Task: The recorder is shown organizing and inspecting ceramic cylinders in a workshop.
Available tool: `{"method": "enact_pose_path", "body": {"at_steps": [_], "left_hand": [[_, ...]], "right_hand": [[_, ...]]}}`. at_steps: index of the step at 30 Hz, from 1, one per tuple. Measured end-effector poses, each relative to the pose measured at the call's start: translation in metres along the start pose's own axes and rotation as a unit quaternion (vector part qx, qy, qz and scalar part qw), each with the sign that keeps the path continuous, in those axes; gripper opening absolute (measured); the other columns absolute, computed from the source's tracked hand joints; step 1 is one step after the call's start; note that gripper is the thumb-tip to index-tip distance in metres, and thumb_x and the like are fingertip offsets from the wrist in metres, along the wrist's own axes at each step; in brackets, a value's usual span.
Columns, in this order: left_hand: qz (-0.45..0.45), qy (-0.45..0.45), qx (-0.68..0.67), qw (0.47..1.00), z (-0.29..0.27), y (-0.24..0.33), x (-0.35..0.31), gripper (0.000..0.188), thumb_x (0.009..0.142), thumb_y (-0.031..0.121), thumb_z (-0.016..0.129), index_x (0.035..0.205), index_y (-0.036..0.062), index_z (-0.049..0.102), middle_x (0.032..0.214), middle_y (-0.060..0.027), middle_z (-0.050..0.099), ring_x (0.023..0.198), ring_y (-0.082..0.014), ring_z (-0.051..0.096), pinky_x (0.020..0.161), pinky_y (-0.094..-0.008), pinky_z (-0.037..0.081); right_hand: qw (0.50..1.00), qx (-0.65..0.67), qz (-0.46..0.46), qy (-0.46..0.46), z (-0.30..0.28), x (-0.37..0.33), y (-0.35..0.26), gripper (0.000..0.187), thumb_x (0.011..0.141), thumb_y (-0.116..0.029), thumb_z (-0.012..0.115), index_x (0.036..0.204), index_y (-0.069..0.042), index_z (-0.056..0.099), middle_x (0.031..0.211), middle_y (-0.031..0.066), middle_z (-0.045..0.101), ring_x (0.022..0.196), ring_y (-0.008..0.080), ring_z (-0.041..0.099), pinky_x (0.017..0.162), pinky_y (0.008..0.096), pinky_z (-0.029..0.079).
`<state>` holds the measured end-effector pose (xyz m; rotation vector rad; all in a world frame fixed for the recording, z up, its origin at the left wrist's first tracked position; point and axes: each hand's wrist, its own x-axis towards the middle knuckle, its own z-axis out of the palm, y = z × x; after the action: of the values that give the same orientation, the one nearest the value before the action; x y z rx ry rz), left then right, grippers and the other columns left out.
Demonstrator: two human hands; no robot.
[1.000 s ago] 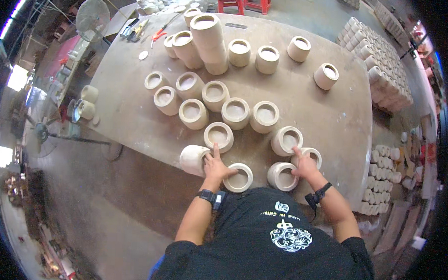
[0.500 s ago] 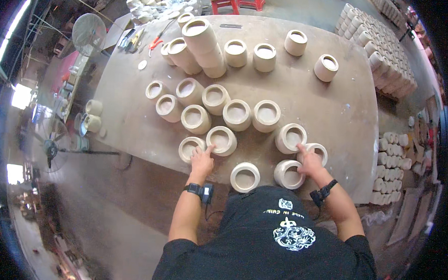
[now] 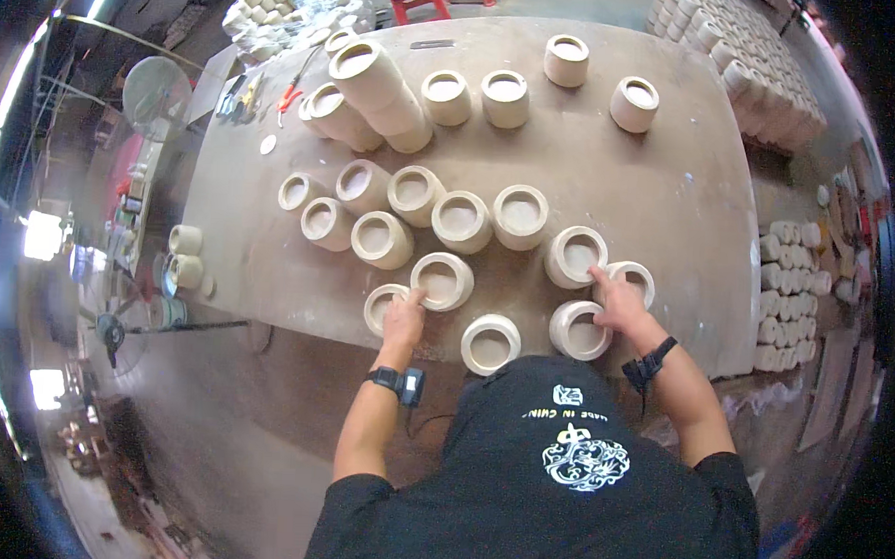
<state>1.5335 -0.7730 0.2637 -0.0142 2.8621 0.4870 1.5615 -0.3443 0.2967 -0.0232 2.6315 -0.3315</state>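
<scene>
My left hand (image 3: 403, 321) is closed over the meeting rims of two unglazed cream ceramic pots, a near-left pot (image 3: 374, 312) and a pot beside it (image 3: 456, 302). Its thumb lies at the second pot's rim. My right hand (image 3: 621, 303) spans a cluster of three such pots: an upper pot (image 3: 560, 272), a right pot (image 3: 647, 278) and a lower pot (image 3: 562, 334). Its fingertips press at their rims, and the palm partly covers the right pot. Between my hands, untouched, stands a single pot (image 3: 476, 359) at the table's near edge.
More pots (image 3: 461, 238) stand in a group mid-table. Beyond them rises a tall stacked column (image 3: 395, 102). The wooden table (image 3: 690, 220) holds orange-handled pliers (image 3: 288, 101) at far left. Stacked pots (image 3: 791, 295) lie off its right side; a fan (image 3: 156, 97) stands left.
The view has turned slightly, shifting the table in the picture. Both hands stay on the same pots, with little visible movement of the pots themselves.
</scene>
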Motion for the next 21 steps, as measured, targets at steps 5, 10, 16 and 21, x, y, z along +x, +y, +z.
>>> {"method": "enact_pose_path", "body": {"at_steps": [5, 10, 16, 21], "left_hand": [[-0.008, -0.056, -0.023, 0.998, 0.003, 0.046, -0.022, 0.04, 0.082, 0.019, 0.059, 0.122, 0.0195, 0.057, 0.097, -0.0284, 0.058, 0.093, -0.043, 0.06, 0.082, -0.0508, 0.048], [0.004, -0.121, -0.026, 0.992, 0.007, 0.075, -0.027, 0.061, 0.078, 0.034, 0.062, 0.134, 0.015, 0.048, 0.105, -0.0318, 0.057, 0.098, -0.0454, 0.058, 0.089, -0.0497, 0.047], [-0.025, -0.144, 0.035, 0.989, 0.02, 0.081, -0.035, 0.084, 0.067, 0.027, 0.075, 0.142, 0.0195, 0.039, 0.116, -0.0317, 0.052, 0.107, -0.0429, 0.055, 0.09, -0.0453, 0.048], [-0.049, -0.129, -0.002, 0.99, 0.02, 0.079, -0.036, 0.073, 0.07, 0.02, 0.071, 0.138, 0.0181, 0.045, 0.115, -0.0328, 0.052, 0.103, -0.0433, 0.057, 0.087, -0.0451, 0.049]], "right_hand": [[1.0, -0.003, 0.003, 0.014, -0.001, 0.0, -0.003, 0.098, 0.055, -0.022, 0.081, 0.143, -0.024, 0.036, 0.11, 0.0284, 0.055, 0.087, 0.0404, 0.065, 0.076, 0.0462, 0.055], [1.0, -0.006, -0.004, 0.021, -0.001, -0.001, -0.005, 0.092, 0.058, -0.02, 0.078, 0.141, -0.024, 0.039, 0.107, 0.0275, 0.055, 0.082, 0.0394, 0.065, 0.072, 0.0449, 0.055], [0.999, -0.009, 0.04, -0.01, -0.006, -0.003, -0.015, 0.108, 0.059, -0.015, 0.08, 0.15, -0.028, 0.022, 0.108, 0.0283, 0.055, 0.083, 0.0378, 0.064, 0.07, 0.044, 0.054], [0.999, 0.028, 0.024, -0.02, -0.011, 0.001, -0.013, 0.095, 0.061, -0.012, 0.078, 0.145, -0.021, 0.034, 0.098, 0.0239, 0.061, 0.085, 0.0366, 0.064, 0.072, 0.044, 0.054]]}}
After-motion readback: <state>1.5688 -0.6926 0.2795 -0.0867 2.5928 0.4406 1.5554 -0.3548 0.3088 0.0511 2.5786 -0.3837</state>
